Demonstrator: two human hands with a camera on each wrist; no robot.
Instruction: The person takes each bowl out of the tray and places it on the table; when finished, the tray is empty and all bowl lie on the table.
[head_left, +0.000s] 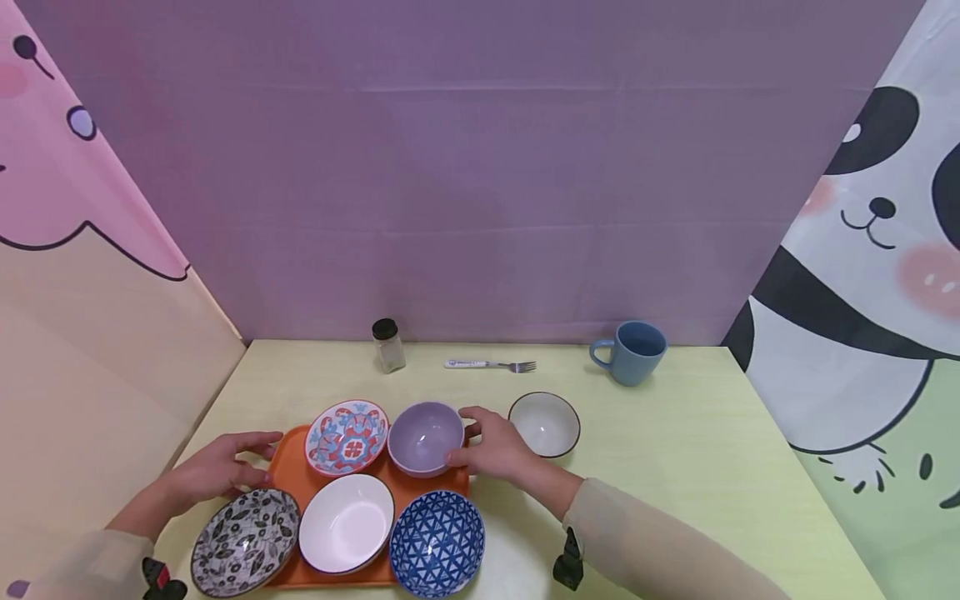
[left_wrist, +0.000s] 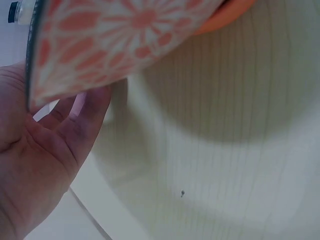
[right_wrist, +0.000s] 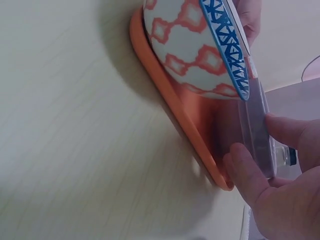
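Observation:
My right hand (head_left: pixel 495 446) holds the purple bowl (head_left: pixel 426 437) by its right side, fingers and thumb spread around the rim, at the back right of the orange tray (head_left: pixel 300 575). In the right wrist view, fingertips press the purple bowl's (right_wrist: pixel 257 130) outer wall. My left hand (head_left: pixel 217 471) is beside the tray's left edge, fingers apart and loosely bent, behind the black-and-white floral bowl (head_left: pixel 246 542). Also on the tray are a red-and-blue patterned bowl (head_left: pixel 347 437), a white bowl (head_left: pixel 347 523) and a blue triangle-patterned bowl (head_left: pixel 437 543).
Right of the tray, a dark-rimmed off-white bowl (head_left: pixel 545 425) stands close behind my right wrist. Along the back of the table are a black-capped glass jar (head_left: pixel 388 346), a fork (head_left: pixel 491 365) and a blue mug (head_left: pixel 636 354). A purple cloth wall (head_left: pixel 480 183) rises behind them.

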